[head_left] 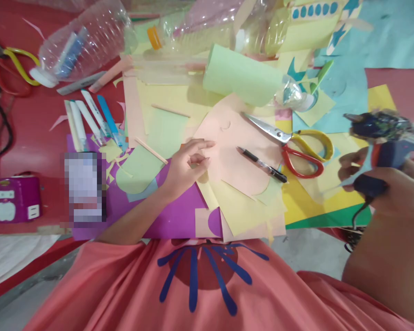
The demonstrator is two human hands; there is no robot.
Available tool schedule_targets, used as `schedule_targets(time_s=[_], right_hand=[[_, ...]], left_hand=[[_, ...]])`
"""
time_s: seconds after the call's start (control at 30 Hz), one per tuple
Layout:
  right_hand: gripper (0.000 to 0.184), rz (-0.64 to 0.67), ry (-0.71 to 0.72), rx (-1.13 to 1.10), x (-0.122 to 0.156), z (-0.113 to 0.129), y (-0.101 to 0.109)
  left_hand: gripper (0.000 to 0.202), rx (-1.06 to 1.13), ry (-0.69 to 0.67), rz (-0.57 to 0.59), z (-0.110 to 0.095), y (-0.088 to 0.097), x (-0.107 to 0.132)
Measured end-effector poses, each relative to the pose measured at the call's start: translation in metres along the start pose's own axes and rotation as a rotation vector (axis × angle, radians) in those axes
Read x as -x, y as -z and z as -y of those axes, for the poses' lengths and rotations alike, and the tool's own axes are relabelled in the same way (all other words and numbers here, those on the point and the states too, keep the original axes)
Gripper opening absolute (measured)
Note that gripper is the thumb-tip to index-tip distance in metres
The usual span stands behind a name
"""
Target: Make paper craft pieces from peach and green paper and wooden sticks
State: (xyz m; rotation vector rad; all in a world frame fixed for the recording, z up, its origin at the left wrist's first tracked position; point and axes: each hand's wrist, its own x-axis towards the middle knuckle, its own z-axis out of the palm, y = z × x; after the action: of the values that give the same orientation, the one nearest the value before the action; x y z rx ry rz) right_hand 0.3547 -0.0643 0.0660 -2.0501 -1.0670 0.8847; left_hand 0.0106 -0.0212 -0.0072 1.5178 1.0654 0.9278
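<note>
My left hand (pixel 188 163) hovers or rests over the pink paper (pixel 234 128), its fingers loosely curved and thumb apart from the index finger, with nothing visible in them. At the right, my right hand (pixel 389 188) is wrapped round a dark blue hot glue gun (pixel 389 154) with a cord hanging below. A thin translucent stick shows beside its handle. Between the hands lie a black pen (pixel 262 164) and scissors (pixel 286 140) with yellow and red handles. Paper pieces, among them a green one (pixel 141 170), lie about my left hand.
Behind stand a green paper-wrapped bottle (pixel 243 76) and clear plastic bottles (pixel 89 41). To the left are several markers (pixel 89 115), a blurred phone (pixel 84 188), a purple box (pixel 17 200) and other scissors (pixel 22 66). Thin sticks (pixel 151 151) lie on the paper.
</note>
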Motion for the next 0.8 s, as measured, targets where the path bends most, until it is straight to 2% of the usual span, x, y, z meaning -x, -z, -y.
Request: schedule_targets(time_s=[0.1, 0.2, 0.27, 0.37, 0.47, 0.63, 0.8], right_hand=[[0.018, 0.321, -0.199, -0.266, 0.011, 0.011, -0.022], [0.022, 0.556, -0.217, -0.383, 0.015, 0.020, -0.050], [0.024, 0.644, -0.220, -0.469, 0.014, 0.025, -0.070], [0.030, 0.645, -0.224, -0.579, 0.012, 0.032, -0.095], [0.028, 0.618, -0.193, -0.595, 0.012, 0.036, -0.111], [0.028, 0.649, -0.137, -0.685, 0.011, 0.032, -0.119], [0.033, 0.692, -0.015, -0.651, 0.008, 0.027, -0.120]], left_hand=[[0.028, 0.000, -0.001, 0.002, 0.000, 0.000, 0.001], [0.028, -0.003, -0.002, 0.001, 0.000, 0.001, 0.000], [0.029, -0.006, -0.011, -0.002, 0.001, 0.002, 0.000], [0.029, -0.013, -0.035, -0.017, 0.004, 0.003, -0.002], [0.031, 0.003, -0.026, -0.030, 0.005, 0.004, -0.004], [0.033, 0.037, 0.032, -0.003, 0.003, 0.004, -0.004], [0.038, 0.011, 0.006, -0.005, -0.001, 0.003, -0.001]])
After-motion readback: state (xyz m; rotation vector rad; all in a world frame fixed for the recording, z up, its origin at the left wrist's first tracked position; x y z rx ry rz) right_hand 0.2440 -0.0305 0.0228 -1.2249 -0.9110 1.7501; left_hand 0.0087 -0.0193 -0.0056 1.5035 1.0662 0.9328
